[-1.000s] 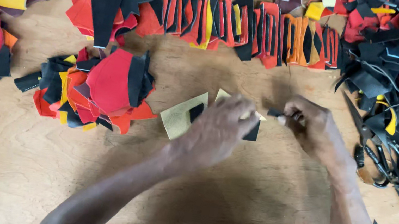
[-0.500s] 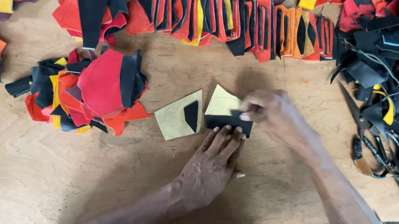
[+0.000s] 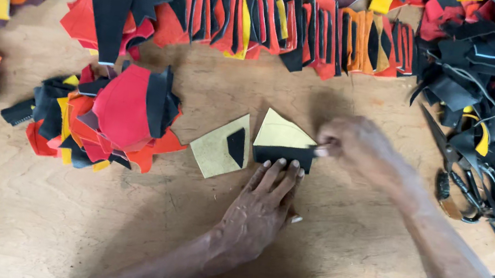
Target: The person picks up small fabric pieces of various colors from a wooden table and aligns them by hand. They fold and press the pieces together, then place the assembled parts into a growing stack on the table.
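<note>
A black leather strip (image 3: pixel 283 155) lies flat on the wooden surface (image 3: pixel 118 218), its long axis running left to right, along the lower edge of a tan triangular card (image 3: pixel 281 132) whose tip points away from the person. The left hand (image 3: pixel 260 209) lies just below the strip, fingers spread and fingertips pressing its near edge. The right hand (image 3: pixel 357 147), blurred, pinches something small at the strip's right end. Left of the strip sits a tan card with a black wedge (image 3: pixel 220 148). Beyond that is a heap of red, black and yellow pieces (image 3: pixel 110 115); scissors (image 3: pixel 457 177) lie to the right of the strip.
</note>
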